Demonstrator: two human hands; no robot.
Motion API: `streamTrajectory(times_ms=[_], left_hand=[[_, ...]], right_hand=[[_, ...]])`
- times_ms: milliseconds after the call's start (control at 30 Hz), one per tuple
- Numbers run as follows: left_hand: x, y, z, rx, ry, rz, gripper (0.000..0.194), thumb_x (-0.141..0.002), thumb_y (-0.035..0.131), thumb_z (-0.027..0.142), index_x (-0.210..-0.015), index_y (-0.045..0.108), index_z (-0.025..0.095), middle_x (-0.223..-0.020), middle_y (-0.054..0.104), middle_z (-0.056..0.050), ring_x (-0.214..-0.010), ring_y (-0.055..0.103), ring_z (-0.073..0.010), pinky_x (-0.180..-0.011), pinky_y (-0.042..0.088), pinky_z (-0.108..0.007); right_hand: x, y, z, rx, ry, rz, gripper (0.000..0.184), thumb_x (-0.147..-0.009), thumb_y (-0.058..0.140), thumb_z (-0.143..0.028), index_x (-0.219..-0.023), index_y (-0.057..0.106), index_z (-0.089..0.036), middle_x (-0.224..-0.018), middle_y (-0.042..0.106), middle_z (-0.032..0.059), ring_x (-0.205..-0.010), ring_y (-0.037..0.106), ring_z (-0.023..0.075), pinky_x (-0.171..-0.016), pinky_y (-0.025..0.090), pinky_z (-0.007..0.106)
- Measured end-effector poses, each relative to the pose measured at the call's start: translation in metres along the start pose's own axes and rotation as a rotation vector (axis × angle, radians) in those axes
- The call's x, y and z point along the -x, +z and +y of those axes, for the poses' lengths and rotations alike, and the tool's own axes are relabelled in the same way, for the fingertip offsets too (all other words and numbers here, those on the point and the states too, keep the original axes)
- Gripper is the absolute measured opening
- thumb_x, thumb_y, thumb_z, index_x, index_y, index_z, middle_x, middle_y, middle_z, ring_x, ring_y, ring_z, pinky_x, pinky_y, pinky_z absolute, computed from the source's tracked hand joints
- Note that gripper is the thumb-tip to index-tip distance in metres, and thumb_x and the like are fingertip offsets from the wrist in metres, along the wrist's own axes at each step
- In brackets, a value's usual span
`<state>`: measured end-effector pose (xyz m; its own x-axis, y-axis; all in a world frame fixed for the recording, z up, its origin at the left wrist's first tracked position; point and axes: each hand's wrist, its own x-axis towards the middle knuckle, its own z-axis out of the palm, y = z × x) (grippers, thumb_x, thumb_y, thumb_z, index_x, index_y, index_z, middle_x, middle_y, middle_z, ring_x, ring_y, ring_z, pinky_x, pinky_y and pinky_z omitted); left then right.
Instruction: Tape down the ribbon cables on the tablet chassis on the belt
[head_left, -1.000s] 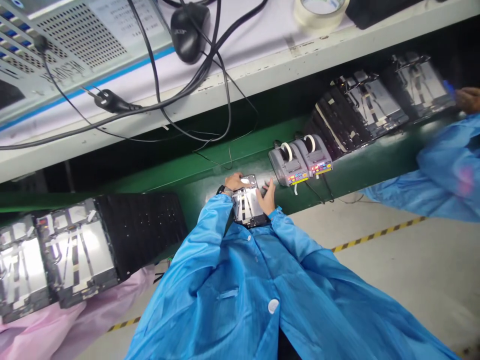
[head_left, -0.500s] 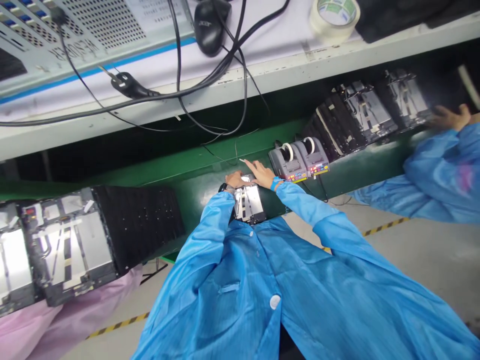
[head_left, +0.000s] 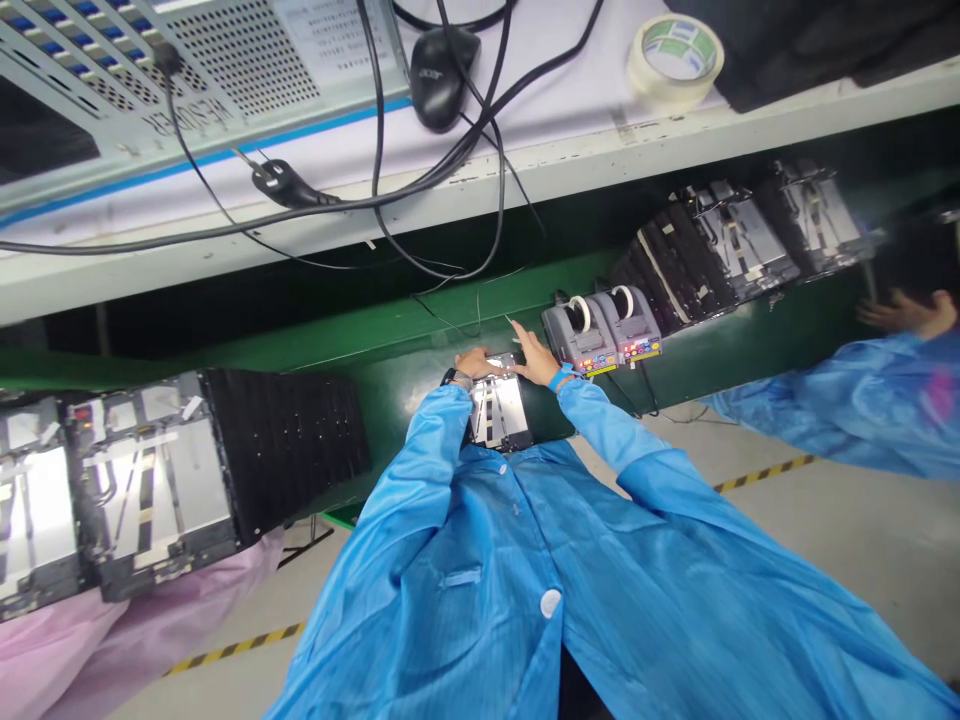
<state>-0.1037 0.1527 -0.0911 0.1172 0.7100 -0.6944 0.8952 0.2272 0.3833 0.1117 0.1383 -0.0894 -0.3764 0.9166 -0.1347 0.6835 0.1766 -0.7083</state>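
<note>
Left hand (head_left: pixel 475 362) on the silvery panel (head_left: pixel 512 398), right hand (head_left: pixel 535 362) by its far-right corner; from here I can't tell whether either is gripping it.

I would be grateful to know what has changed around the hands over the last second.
The right hand moved from the right edge of the flat, black-framed silver device to near its far right corner; a thin pale sliver now shows beside it. The left hand stayed at the device's far left part; the two grey plastic tape dispensers stayed put.
</note>
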Motion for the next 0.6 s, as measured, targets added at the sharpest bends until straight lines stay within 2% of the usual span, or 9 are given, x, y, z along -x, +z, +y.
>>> streamTrajectory(times_ms=[100,200,333,600], left_hand=[[0.001,0.0,0.0,0.017,-0.002,0.005,0.084,-0.062,0.079,0.071,-0.131,0.063,0.027,-0.138,0.067,-0.01,-0.13,0.059,-0.0343,-0.116,0.031,-0.048],[0.0,0.0,0.0,0.018,-0.013,0.003,0.083,-0.061,0.081,0.068,-0.131,0.064,0.026,-0.138,0.067,-0.01,-0.129,0.06,-0.0339,-0.116,0.032,-0.047],[-0.002,0.001,0.0,0.021,-0.021,0.01,0.086,-0.061,0.081,0.067,-0.133,0.063,0.024,-0.137,0.067,-0.011,-0.128,0.061,-0.0343,-0.115,0.034,-0.048],[-0.001,0.002,-0.001,0.015,-0.008,0.014,0.084,-0.063,0.08,0.065,-0.134,0.063,0.023,-0.139,0.065,-0.012,-0.128,0.061,-0.0324,-0.116,0.034,-0.046]], right_hand=[[0.003,0.002,0.006,-0.247,0.087,0.076,0.087,-0.084,0.065,-0.018,-0.161,0.025,-0.023,-0.104,0.063,0.0039,-0.083,0.064,0.0174,-0.086,0.056,0.036],[0.006,0.005,0.006,-0.374,0.108,-0.043,0.076,-0.082,0.06,-0.014,-0.154,0.036,-0.022,-0.086,0.062,-0.0027,-0.073,0.06,0.0142,-0.076,0.054,0.028],[0.006,0.013,-0.001,-0.294,0.053,-0.194,0.079,-0.077,0.059,-0.006,-0.151,0.041,-0.023,-0.081,0.063,-0.0043,-0.07,0.059,0.0128,-0.071,0.049,0.024],[0.004,0.022,-0.013,-0.081,0.066,-0.151,0.081,-0.078,0.058,-0.003,-0.154,0.037,-0.019,-0.086,0.068,-0.0017,-0.074,0.061,0.0147,-0.073,0.046,0.024]])
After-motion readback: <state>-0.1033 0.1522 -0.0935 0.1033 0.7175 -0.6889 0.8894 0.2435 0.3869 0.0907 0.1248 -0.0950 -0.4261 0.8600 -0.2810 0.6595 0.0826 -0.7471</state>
